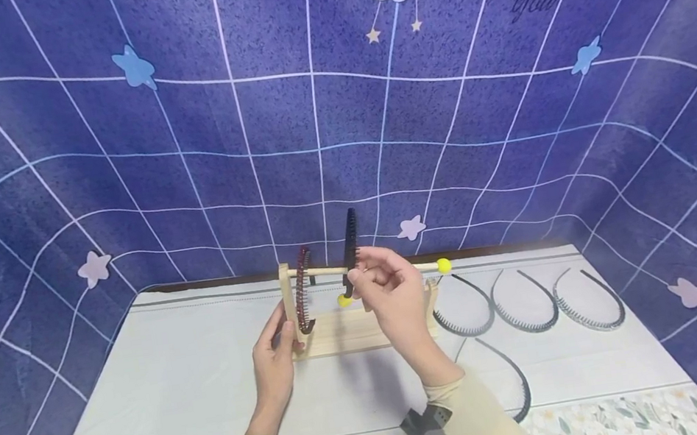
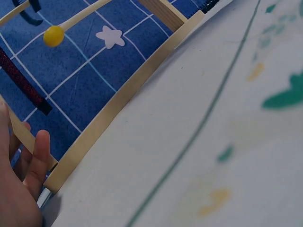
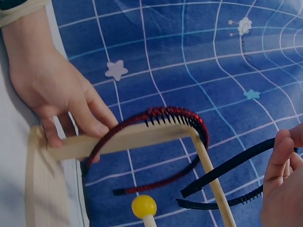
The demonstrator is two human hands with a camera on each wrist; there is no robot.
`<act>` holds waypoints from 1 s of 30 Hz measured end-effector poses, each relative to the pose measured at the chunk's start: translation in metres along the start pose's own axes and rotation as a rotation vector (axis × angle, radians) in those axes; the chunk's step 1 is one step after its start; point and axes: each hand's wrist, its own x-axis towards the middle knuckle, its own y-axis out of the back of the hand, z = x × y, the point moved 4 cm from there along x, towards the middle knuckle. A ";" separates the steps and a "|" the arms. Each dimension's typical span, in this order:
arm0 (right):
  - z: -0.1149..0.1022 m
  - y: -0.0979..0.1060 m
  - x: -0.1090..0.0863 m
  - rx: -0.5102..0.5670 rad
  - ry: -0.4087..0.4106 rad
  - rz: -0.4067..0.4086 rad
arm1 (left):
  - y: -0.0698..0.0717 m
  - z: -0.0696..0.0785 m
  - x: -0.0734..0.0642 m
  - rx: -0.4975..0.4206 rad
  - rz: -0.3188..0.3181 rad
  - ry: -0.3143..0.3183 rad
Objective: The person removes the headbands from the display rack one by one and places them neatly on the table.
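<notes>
A wooden stand point(image 1: 345, 333) has a long rod point(image 1: 319, 271) along its top, tipped by a yellow ball point(image 1: 444, 265). My left hand point(image 1: 273, 362) holds the stand's left upright, thumb in front. Near that upright a dark red, toothed headband point(image 1: 303, 291) hangs over the rod. My right hand point(image 1: 392, 293) pinches a black headband point(image 1: 350, 243) between thumb and fingers. From the right wrist view, the black headband's point(image 3: 246, 156) two open ends point towards the red one, and the rod passes by them. Whether the black band touches the rod I cannot tell.
Three dark toothed headbands, the nearest of them this headband point(image 1: 471, 330), lie in a row right of the stand. Another headband point(image 1: 518, 379) lies in front, partly behind my right sleeve. A second yellow ball point(image 1: 344, 300) sits lower on the stand. Behind hangs a blue star-patterned cloth point(image 1: 282, 123).
</notes>
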 end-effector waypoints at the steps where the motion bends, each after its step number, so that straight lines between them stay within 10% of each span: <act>1: -0.001 0.002 0.001 0.004 0.004 0.005 | 0.000 0.000 0.000 -0.003 0.002 -0.002; 30: -0.007 0.068 0.005 -0.034 0.060 0.106 | 0.000 0.003 -0.001 0.010 -0.008 0.001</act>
